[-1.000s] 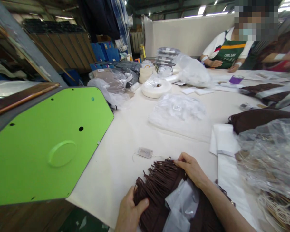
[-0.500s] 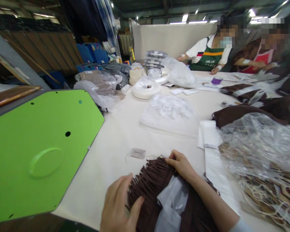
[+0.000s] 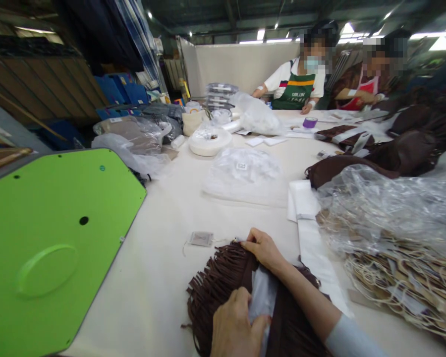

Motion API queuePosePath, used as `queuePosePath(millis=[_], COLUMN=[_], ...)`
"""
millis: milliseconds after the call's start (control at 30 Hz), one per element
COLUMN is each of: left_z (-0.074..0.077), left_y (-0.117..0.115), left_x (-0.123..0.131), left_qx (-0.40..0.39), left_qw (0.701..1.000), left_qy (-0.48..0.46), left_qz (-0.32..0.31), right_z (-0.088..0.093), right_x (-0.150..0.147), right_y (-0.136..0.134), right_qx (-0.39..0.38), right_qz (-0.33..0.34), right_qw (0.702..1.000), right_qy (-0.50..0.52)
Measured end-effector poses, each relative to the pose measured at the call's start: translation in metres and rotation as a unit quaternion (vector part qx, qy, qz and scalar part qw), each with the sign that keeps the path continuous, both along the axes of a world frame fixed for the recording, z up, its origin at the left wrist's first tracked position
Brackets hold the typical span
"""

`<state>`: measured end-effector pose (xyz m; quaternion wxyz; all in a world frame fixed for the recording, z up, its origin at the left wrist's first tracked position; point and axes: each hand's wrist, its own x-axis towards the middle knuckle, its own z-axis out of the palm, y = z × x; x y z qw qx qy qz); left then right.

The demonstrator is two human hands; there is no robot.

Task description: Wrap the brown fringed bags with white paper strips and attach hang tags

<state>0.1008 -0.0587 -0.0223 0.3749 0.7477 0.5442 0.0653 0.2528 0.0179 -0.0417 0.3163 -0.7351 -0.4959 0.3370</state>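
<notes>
head view: on the bench [image 3: 152,277], the brown fringed piece [image 3: 215,272] lies with translucent plastic [image 3: 262,290] along its middle. the right hand [image 3: 263,250] pinches its far edge; the left hand [image 3: 233,325] is at the plastic, its grip impossible to tell.

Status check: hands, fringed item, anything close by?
Right hand gripping brown fringed item at far edge. Left hand over plastic film. Tag on table alongside.

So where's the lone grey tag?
In the head view, the tag lies on the table, below centre, left of the right hand, just beyond the brown fringe.
</notes>
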Motion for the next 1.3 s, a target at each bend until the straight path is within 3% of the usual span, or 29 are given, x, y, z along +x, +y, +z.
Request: queuePosePath(millis=[133, 233, 300, 367, 400, 467, 500, 567, 700, 933, 1033, 1167, 1300], left_z=[0.006, 0.008, 0.006, -0.002, -0.008, -0.026, -0.035, -0.052, -0.067, -0.057, -0.060, -0.065, -0.065], left_y=[0.016, 0.019, 0.015, 0.010, 0.008, 0.003, 0.001, -0.002, -0.002, -0.003, -0.011, -0.019, -0.016], left_x=[0.008, 0.007, 0.001, -0.004, -0.006, -0.005, -0.003, 0.003, 0.009, -0.005, -0.010, -0.012, -0.014], left_qx=[-0.189, -0.193, -0.099, 0.078, 0.186, 0.383, 0.448, 0.514, 0.569, 0.622, 0.619, 0.604, 0.601], left_qw=[0.979, 0.980, 0.995, 0.995, 0.976, 0.901, 0.861, 0.816, 0.786, 0.753, 0.763, 0.782, 0.784], left_qy=[-0.062, -0.044, -0.006, 0.002, -0.009, -0.030, -0.030, -0.008, 0.012, 0.026, 0.028, 0.042, 0.033], left_qz=[0.045, 0.014, -0.019, -0.066, -0.109, -0.202, -0.238, -0.263, -0.239, -0.215, -0.182, -0.146, -0.154], right_z=[0.004, 0.008, 0.010, 0.010, 0.010, 0.009, 0.008, 0.007, 0.004, 0.019, 0.023, 0.005, -0.016], right_x=[0.001, 0.003, 0.003, 0.004, 0.004, 0.003, 0.003, 0.003, 0.005, -0.006, -0.023, -0.038, -0.035], right_y=[0.002, 0.004, 0.005, 0.005, 0.005, 0.004, 0.003, 0.003, 0.002, -0.012, -0.019, -0.016, -0.006], right_qx=[-0.015, -0.026, -0.031, -0.034, -0.034, -0.033, -0.031, -0.025, -0.007, 0.074, 0.161, 0.220, 0.180], right_qz=[0.023, 0.039, 0.042, 0.044, 0.045, 0.047, 0.049, 0.052, 0.064, 0.099, 0.179, 0.267, 0.239], right_qw=[1.000, 0.999, 0.999, 0.998, 0.998, 0.998, 0.998, 0.998, 0.997, 0.975, 0.943, 0.883, 0.894], right_qy=[-0.005, -0.011, -0.015, -0.017, -0.017, -0.018, -0.019, -0.024, -0.050, -0.185, -0.231, -0.317, -0.332])
